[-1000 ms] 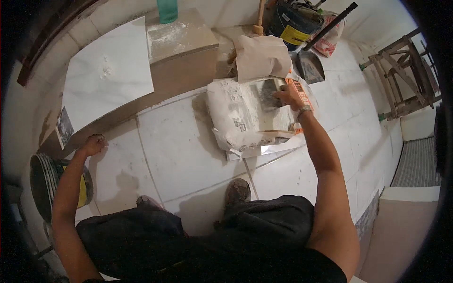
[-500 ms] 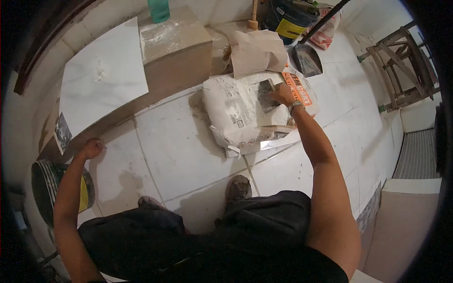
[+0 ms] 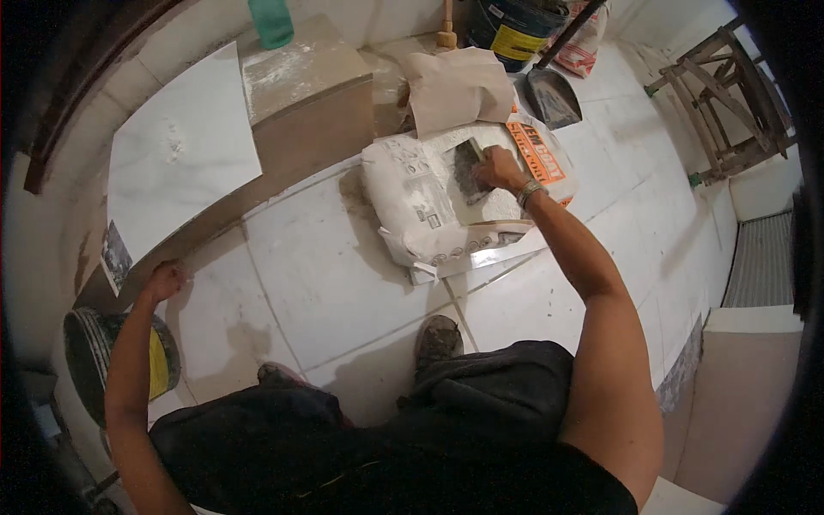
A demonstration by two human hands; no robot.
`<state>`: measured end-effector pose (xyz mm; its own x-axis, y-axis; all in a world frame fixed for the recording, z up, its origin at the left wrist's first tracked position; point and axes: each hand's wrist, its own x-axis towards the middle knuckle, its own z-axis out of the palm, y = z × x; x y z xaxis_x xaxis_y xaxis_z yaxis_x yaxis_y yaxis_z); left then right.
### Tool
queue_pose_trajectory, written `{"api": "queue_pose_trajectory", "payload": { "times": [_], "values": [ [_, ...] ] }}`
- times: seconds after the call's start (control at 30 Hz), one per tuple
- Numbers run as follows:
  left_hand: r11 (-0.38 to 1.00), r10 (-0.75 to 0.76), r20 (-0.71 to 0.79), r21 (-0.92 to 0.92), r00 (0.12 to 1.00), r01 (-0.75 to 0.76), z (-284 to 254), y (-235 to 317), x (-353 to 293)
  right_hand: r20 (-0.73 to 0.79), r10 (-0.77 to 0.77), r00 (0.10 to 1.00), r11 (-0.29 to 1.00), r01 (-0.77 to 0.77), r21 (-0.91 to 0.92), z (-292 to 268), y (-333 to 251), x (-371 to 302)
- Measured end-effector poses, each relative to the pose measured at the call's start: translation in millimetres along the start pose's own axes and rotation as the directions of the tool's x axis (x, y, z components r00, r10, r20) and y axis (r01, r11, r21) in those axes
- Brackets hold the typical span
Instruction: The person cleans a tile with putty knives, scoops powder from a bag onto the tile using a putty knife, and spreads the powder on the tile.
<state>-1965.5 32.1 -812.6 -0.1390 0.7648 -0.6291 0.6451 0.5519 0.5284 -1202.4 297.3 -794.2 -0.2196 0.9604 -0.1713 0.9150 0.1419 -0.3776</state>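
Note:
My right hand (image 3: 505, 169) is closed on a wide scraper (image 3: 469, 172), a flat dark rectangular blade smeared with powder. The blade rests in the white powder (image 3: 498, 204) inside a bag (image 3: 399, 184) lying on its side, whose upper face is cut open. A brown paper flap (image 3: 459, 90) is folded back at the bag's far side. My left hand (image 3: 168, 280) is low at the left with fingers curled, and no object shows in it. Close to it are the corner of a white marbled sheet (image 3: 184, 154) and a dark bucket (image 3: 94, 348).
A plastered step (image 3: 318, 120) with a green bottle (image 3: 271, 24) runs along the far left. Behind the bag stand a dustpan (image 3: 552, 99) and a dark bucket with a yellow label (image 3: 515, 36). A wooden trestle (image 3: 721, 103) is at the right on the white tiles (image 3: 318, 257).
The whole view has shifted slightly. My right hand and the scraper have moved a little left across the powder. My left hand stays low beside the sheet's corner.

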Motion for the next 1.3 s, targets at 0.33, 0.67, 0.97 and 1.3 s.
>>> {"api": "queue_pose_trajectory", "payload": {
  "times": [0.33,0.67,0.97,1.3],
  "values": [
    [0.964,0.034,0.028,0.264,0.999,-0.040,9,-8,14,0.012,-0.141,0.990,0.985,0.142,-0.095,-5,18,-7],
    [0.994,-0.017,0.000,0.109,1.000,0.017,17,4,2,0.431,-0.312,0.847,0.875,0.433,-0.218,-63,12,-16],
    [0.995,0.029,0.037,0.096,0.999,-0.033,-11,-23,11,0.118,-0.270,0.956,0.902,0.294,-0.316,-17,9,-2],
    [0.981,0.119,0.158,0.133,0.980,-0.141,-9,-19,11,0.230,-0.281,0.932,0.950,0.304,-0.073,-15,-5,27]
  ]
}}
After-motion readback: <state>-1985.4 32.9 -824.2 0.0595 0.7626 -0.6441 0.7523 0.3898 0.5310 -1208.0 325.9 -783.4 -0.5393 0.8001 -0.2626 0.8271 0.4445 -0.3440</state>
